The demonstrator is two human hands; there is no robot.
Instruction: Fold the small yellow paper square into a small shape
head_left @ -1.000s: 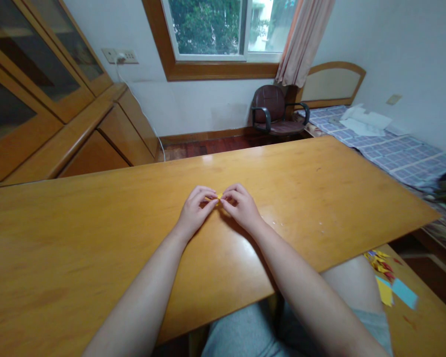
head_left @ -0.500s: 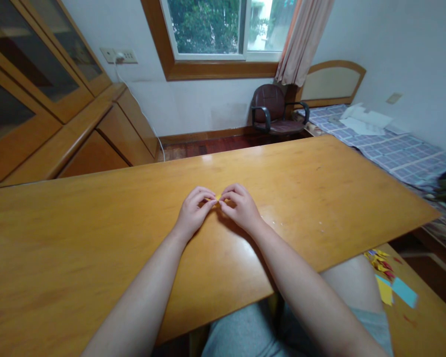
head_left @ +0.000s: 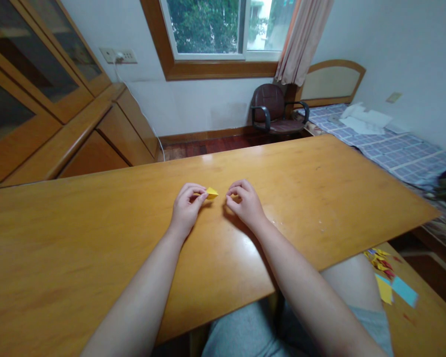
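Observation:
A small piece of folded yellow paper point(head_left: 212, 193), pointed at its right end, is pinched between the thumb and fingers of my left hand point(head_left: 187, 206) just above the wooden table point(head_left: 107, 238). Its left part is hidden behind my fingertips. A short gap to the right separates the paper from my right hand point(head_left: 245, 201). That hand's thumb and index fingertips are curled close together, and nothing shows between them.
Tiny clear scraps point(head_left: 321, 226) lie on the table to the right. On a lower wooden surface at my right are a pile of folded yellow and red papers point(head_left: 381, 262), a yellow sheet point(head_left: 384, 290) and a blue sheet point(head_left: 405, 291). A chair point(head_left: 269, 106) stands beyond the table.
My hands have moved apart. The right one has let go of the yellow paper and shifted right; the left has drawn slightly left with the paper, which now shows more fully.

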